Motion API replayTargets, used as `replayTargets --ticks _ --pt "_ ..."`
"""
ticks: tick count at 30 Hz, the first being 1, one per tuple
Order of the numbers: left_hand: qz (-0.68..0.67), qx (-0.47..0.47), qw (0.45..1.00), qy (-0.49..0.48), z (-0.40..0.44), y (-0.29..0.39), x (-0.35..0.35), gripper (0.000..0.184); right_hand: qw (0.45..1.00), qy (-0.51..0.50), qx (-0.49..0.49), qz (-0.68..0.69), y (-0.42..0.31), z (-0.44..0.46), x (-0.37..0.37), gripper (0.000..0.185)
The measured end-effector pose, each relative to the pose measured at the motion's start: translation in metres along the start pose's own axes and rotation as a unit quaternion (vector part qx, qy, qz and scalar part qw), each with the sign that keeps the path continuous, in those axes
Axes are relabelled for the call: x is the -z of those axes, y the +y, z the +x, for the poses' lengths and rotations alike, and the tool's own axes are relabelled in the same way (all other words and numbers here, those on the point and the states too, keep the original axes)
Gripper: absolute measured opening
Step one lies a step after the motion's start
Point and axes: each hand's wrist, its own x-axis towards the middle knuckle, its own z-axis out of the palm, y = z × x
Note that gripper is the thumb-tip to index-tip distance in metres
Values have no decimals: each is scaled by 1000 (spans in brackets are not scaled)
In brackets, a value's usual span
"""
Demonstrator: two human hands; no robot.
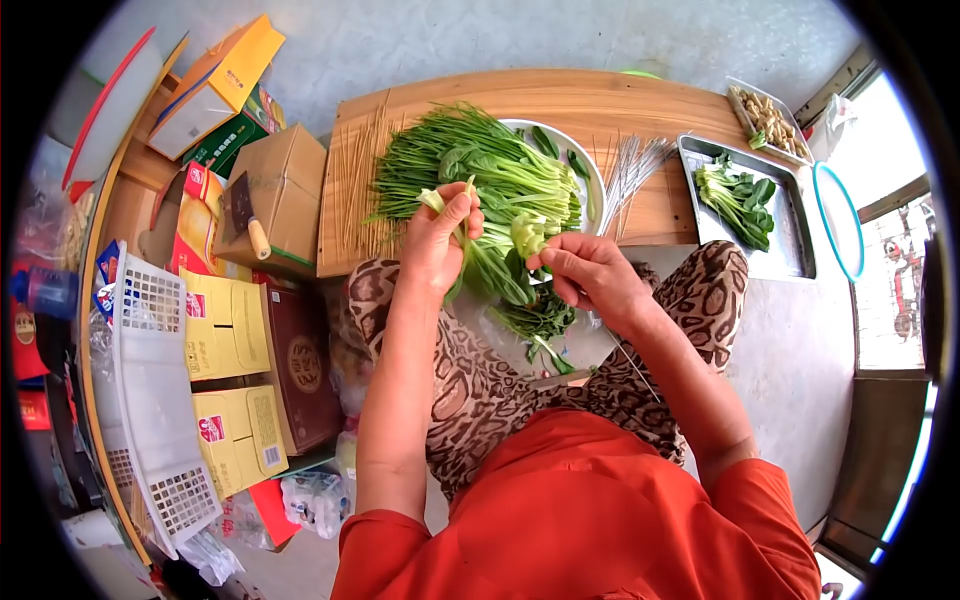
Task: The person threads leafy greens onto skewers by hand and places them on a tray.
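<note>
My left hand [440, 240] is closed around pale green vegetable stalks, whose cut ends stick up past the fingers. My right hand [598, 280], to its right, pinches the pale base of a leafy green vegetable [527, 235]. Broad leaves [500, 270] hang between my two hands; which hand's stalks they belong to I cannot tell. Just beyond lies a big heap of garlic chives [430, 150] with more leafy greens on top, partly over a white plate [592, 190]. Below my hands, loose dark leaves [535, 315] lie between my knees.
Bamboo skewers [350, 190] and metal skewers [640, 170] lie on the wooden table [480, 90]. At right, a metal tray [790, 220] holds leafy greens beside a box of pale roots [770, 120]. A cleaver [245, 215] rests on a cardboard box [290, 190] at left, near yellow boxes [230, 330].
</note>
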Motion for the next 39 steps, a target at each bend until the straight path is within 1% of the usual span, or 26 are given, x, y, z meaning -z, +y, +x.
replayTargets --ticks 3,18,31,34,36,37,39 --pt "-22 19 999 -21 -1 0 -1 22 1000 -28 13 0 -2 3 -7 24" --pt "-7 18 999 -40 -5 2 -3 25 1000 -20 13 -17 -4 8 -15 25" --pt "6 8 999 -38 -6 4 -6 23 999 -22 22 -18 -5 7 -15 24" --pt "28 18 998 -53 -7 5 -2 21 1000 -18 11 -21 -8 7 -15 22" --pt "82 58 994 -51 -10 4 -4 20 999 -16 18 -22 -10 10 -15 22" --pt "82 60 991 -82 -9 3 -4 20 1000 -16 16 -21 -9 12 -14 22" --pt "92 53 991 -78 -10 1 -5 19 1000 -11 12 -17 -7 16 -11 21"
